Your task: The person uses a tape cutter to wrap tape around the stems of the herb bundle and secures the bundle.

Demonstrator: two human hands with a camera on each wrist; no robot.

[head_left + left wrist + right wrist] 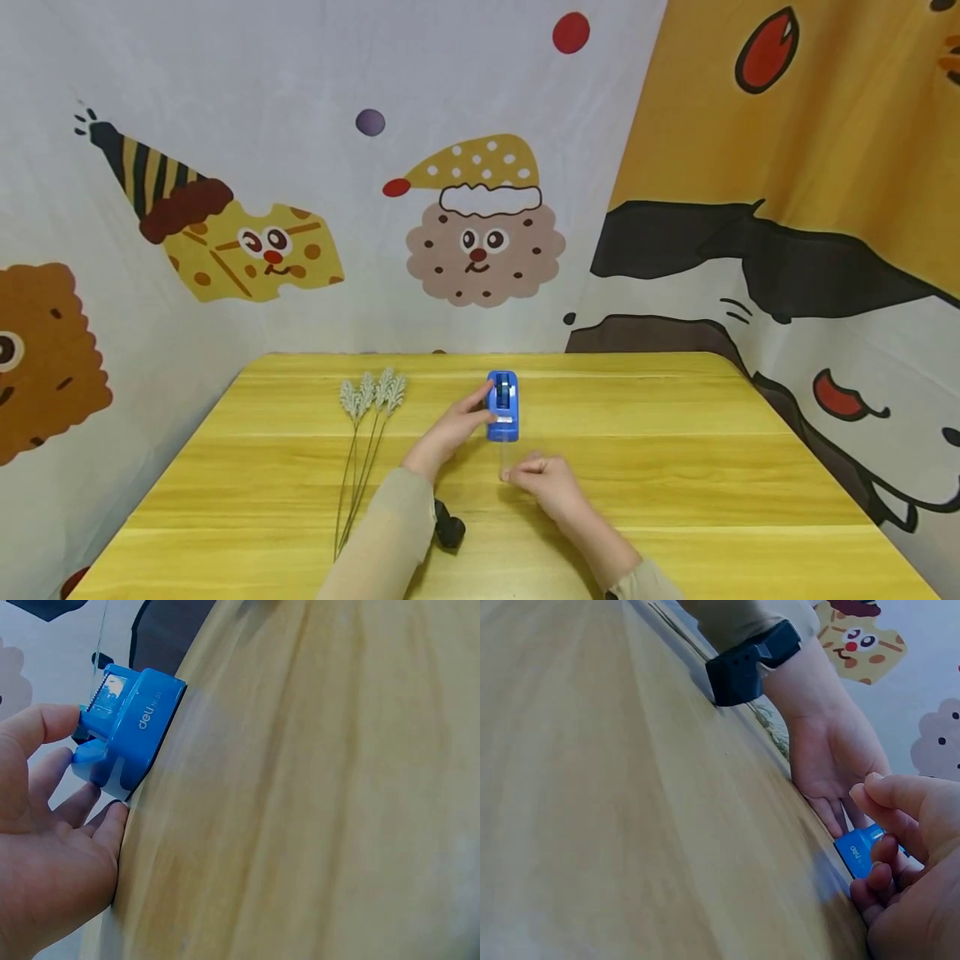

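Looks like a staged tabletop set-up, bldg type unclear: cartoon-print cloth (457, 83) behind wood-grain tbl (660, 450).

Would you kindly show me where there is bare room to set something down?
The table is bare right of the dispenser and right hand, and left of the flowers. The middle is crowded: left hand holding the dispenser, right pinching tape.

White-and-orange fabric backdrop (300, 50), 2 hatted cartoon food figures (485, 279) on it, yellow wood-grain table (675, 467) in front
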